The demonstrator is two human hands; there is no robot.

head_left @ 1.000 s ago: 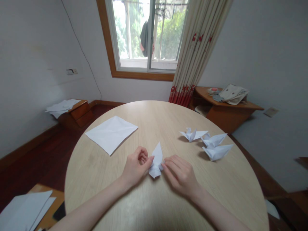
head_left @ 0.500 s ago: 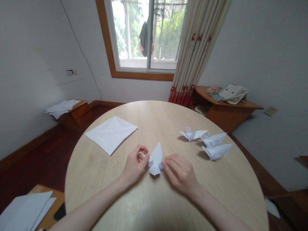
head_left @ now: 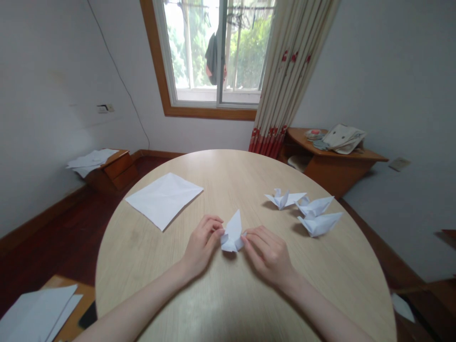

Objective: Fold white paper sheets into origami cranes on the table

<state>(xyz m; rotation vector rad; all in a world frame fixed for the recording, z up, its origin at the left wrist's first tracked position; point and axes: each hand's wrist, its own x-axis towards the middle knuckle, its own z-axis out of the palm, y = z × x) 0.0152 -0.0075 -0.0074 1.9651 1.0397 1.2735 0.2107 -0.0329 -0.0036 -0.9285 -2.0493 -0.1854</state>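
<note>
Fingers (head_left: 212,224) of the left hand (head_left: 202,243) and right hand (head_left: 271,252) pinch opposite sides of a folded paper (head_left: 233,230), right of and nearer than the flat sheet (head_left: 166,199); three paper birds (head_left: 317,207) sit farther right of that sheet.

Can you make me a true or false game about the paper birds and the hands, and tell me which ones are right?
1. The folded paper is between the left hand and the right hand. True.
2. Five paper birds stand on the right. False: there are three paper birds.
3. A flat white sheet lies on the round table. True.
4. The curtain hangs left of the window. False: the curtain hangs on the right side of the window.
5. The folded paper is red. False: it is white.
</note>
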